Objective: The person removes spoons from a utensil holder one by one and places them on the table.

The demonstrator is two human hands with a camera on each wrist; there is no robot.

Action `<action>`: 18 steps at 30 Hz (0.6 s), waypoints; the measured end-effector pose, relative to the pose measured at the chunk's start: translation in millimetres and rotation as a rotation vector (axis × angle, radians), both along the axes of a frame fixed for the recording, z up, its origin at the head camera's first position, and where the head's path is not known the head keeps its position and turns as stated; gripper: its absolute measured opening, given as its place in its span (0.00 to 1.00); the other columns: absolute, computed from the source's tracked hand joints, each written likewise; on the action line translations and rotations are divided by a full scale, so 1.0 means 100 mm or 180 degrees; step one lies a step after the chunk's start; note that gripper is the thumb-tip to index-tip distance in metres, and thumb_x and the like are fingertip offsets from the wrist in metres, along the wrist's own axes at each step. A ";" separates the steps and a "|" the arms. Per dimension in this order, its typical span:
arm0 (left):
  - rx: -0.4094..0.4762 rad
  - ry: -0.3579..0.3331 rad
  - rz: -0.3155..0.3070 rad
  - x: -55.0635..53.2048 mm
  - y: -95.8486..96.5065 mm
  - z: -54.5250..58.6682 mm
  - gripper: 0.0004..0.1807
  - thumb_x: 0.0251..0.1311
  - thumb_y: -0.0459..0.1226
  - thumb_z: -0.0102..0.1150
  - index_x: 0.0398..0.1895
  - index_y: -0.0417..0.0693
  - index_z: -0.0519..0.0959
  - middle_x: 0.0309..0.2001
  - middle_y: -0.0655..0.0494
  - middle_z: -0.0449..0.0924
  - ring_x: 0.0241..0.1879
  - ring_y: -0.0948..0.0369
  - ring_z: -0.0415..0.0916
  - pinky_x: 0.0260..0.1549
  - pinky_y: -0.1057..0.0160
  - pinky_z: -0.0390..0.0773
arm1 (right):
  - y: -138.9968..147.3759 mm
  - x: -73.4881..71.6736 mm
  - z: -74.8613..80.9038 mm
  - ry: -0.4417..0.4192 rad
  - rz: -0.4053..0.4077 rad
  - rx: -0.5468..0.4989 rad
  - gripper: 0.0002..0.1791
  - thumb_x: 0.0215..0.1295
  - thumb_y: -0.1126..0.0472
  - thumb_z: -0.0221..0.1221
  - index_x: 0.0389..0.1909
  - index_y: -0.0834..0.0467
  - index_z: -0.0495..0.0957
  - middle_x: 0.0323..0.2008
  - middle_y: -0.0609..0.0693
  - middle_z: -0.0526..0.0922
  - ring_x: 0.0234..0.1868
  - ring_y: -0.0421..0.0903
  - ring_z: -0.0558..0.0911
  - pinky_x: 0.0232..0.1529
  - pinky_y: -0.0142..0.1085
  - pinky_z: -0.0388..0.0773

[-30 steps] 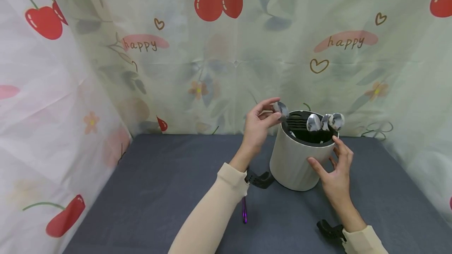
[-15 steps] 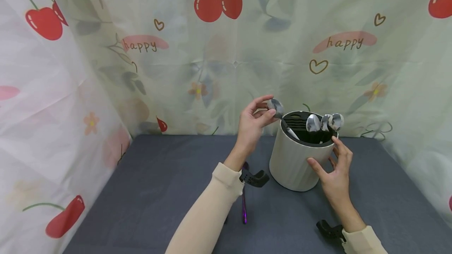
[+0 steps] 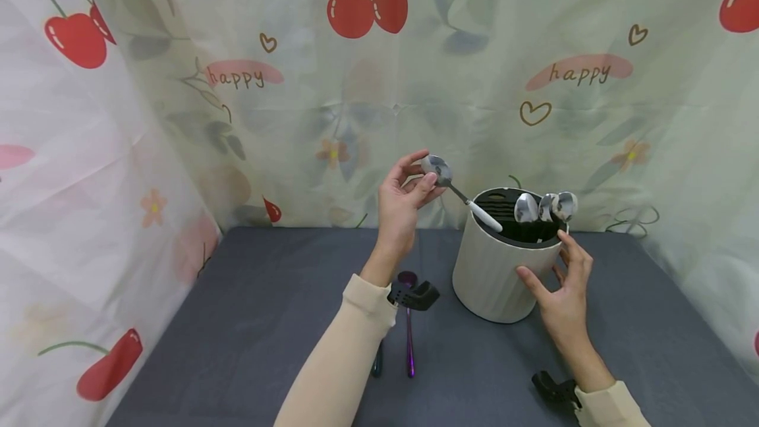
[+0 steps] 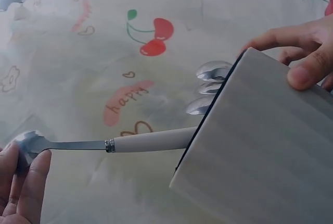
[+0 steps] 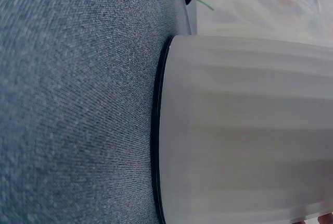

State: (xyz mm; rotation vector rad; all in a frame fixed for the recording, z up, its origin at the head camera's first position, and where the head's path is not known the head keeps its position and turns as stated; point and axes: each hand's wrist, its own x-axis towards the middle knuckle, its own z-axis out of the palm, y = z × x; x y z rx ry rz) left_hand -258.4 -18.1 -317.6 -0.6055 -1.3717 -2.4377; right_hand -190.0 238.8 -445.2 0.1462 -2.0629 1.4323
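In the head view my left hand (image 3: pixel 400 199) pinches a spoon (image 3: pixel 485 216) by its steel bowl. Its white handle slants down to the right, the end overlapping the mouth of a round, off-white utensil holder (image 3: pixel 495 282). The left wrist view shows the bowl between thumb and fingers, and the spoon's white handle (image 4: pixel 151 140) reaching the holder's dark rim. My right hand (image 3: pixel 563 288) grips the holder's right side, thumb on the front wall and fingers up at the rim. In the right wrist view the ribbed holder wall (image 5: pixel 244 130) fills the right half.
Several spoons (image 3: pixel 526 208) stand bowl-up at the holder's right side, beside black slots (image 3: pixel 497 206). A purple spoon (image 3: pixel 409 341) lies on the dark grey table (image 3: pixel 284 321). Next to it a dark handle (image 3: pixel 377 361) shows, partly behind the left sleeve. A printed curtain (image 3: pixel 391 104) hangs behind.
My left hand has moved left and slightly up with the spoon, drawing its white handle up out of the holder. The purple spoon's head has come into sight. The right hand stays put.
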 end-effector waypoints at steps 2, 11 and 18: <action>0.0067 -0.0012 0.0018 0.00 -0.05 0.00 0.22 0.69 0.22 0.59 0.66 0.34 0.76 0.44 0.54 0.77 0.39 0.62 0.81 0.46 0.60 0.87 | 0.00 0.00 0.00 0.0008 0.0008 -0.0003 0.53 0.60 0.74 0.71 0.81 0.44 0.57 0.66 0.30 0.53 0.75 0.53 0.59 0.74 0.64 0.57; 0.0325 -0.0121 0.0114 -0.01 -0.29 -0.01 0.22 0.71 0.23 0.59 0.66 0.37 0.75 0.44 0.54 0.77 0.44 0.60 0.83 0.45 0.61 0.87 | 0.00 0.01 0.02 -0.0006 -0.0015 0.0006 0.53 0.60 0.74 0.71 0.82 0.44 0.57 0.67 0.30 0.53 0.75 0.52 0.60 0.75 0.60 0.58; 0.0440 -0.0302 0.0217 -0.03 -0.46 -0.09 0.24 0.71 0.24 0.59 0.69 0.34 0.73 0.44 0.54 0.77 0.47 0.60 0.84 0.45 0.62 0.87 | 0.00 0.01 0.01 0.0000 -0.0011 0.0012 0.53 0.60 0.74 0.71 0.81 0.44 0.58 0.67 0.30 0.54 0.74 0.51 0.60 0.75 0.59 0.58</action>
